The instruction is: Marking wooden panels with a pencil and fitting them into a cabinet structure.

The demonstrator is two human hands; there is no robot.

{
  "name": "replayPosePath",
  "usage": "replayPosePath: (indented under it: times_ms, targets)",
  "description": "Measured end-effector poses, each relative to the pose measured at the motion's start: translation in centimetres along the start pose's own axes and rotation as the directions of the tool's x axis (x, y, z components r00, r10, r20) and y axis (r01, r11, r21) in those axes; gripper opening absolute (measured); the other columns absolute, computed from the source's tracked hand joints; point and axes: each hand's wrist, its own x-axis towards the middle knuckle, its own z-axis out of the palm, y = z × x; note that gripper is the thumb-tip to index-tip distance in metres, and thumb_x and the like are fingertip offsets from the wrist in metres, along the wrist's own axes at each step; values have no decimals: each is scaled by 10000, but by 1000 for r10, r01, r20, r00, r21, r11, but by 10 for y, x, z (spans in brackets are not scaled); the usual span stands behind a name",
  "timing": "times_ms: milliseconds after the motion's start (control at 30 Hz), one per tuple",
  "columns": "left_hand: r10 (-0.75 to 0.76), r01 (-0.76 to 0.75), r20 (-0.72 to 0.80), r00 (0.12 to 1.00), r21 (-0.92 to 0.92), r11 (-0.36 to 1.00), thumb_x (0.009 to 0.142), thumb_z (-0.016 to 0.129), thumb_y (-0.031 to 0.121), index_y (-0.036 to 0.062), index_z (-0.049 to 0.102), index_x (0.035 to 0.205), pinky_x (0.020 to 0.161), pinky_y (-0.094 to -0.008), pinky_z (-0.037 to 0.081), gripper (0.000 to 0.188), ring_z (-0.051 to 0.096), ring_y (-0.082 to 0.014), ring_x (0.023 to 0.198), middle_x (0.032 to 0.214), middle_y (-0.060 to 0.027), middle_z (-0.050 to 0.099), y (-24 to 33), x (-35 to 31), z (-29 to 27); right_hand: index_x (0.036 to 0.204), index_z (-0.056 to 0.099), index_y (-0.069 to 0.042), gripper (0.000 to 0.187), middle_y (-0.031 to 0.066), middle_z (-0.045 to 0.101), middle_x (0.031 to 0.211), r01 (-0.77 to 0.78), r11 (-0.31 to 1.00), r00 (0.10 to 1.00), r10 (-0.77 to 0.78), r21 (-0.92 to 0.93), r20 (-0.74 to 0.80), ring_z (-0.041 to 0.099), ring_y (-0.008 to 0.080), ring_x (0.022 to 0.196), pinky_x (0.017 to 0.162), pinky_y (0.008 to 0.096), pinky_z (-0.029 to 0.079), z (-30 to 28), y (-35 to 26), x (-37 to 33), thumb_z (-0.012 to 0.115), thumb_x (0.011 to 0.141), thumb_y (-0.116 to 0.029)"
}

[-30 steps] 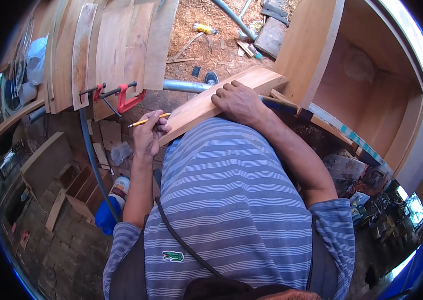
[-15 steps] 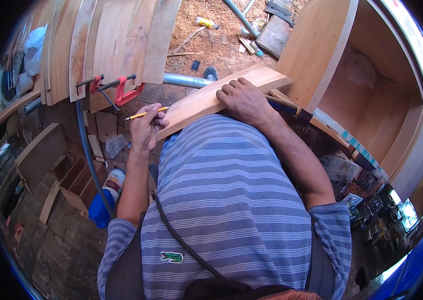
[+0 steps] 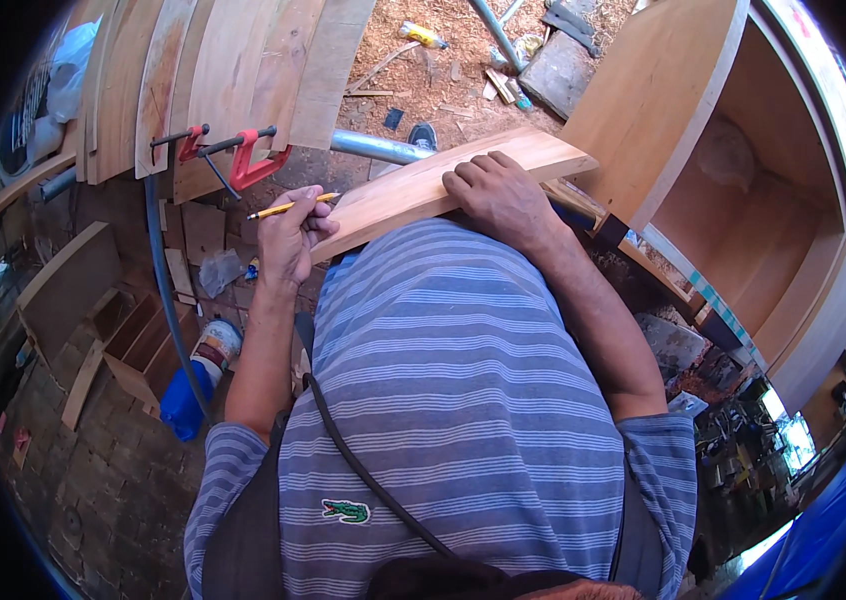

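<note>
A thick, pale wooden board [image 3: 398,198] lies slanted in front of my belly, its right end farther away than its left. My right hand [image 3: 505,198] is closed over the board's near edge, fingers curled on its upper face. At the left end of the board is my left hand [image 3: 289,238], pinching a yellow pencil [image 3: 271,211] between thumb and fingers. The pencil lies nearly level, one end just above the board's left part. The lower fingers of the left hand are curled by the board's end; whether they grip it is partly hidden.
Red clamps [image 3: 248,160] hang at the ends of long planks [image 3: 233,70] at the upper left. A metal pipe [image 3: 378,147] runs behind the board. To the right stands a wooden cabinet [image 3: 633,110]. A blue container [image 3: 186,400] and a small wooden box [image 3: 138,355] sit lower left.
The view has shifted slightly. The pencil is tilted a little differently in my left hand, and the board with my right hand on it sits slightly farther right in the picture.
</note>
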Motion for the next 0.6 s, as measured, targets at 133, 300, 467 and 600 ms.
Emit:
replayPosePath:
  times_ms: [133,300,467,600]
  targets:
    - [8,-8,-9,1000,10,1000,928,611,137,-10,608,1034,611,-297,592,181,633,-134,622,778,-69,630,2,-1,0,883,591,-55,136,80,603,825,49,999,991,-48,0,-122,609,236,842,806,353,456,-1,-1,2,556,812,-165]
    - [37,-37,-45,998,3,999,898,664,171,23,632,985,553,-267,557,175,613,-125,583,756,-56,625,-4,1,0,935,599,-42,199,99,611,868,21,999,986,-16,25,-167,602,265,902,850,374,454,-11,4,-2,585,767,-149]
    - [20,-20,-52,998,-15,1000,888,675,185,33,621,950,544,-257,546,172,611,-120,560,739,-53,622,-4,0,6,991,611,-34,256,112,645,1002,-81,996,992,84,28,-91,601,271,996,912,393,443,-27,7,-12,636,753,-124]
    - [22,-25,-58,998,-44,999,886,673,181,37,611,930,541,-255,548,163,613,-125,559,734,-53,619,-3,-2,4,1001,611,-30,265,115,644,1008,-75,997,996,76,19,-52,598,276,996,917,398,441,-25,5,-12,645,757,-127]
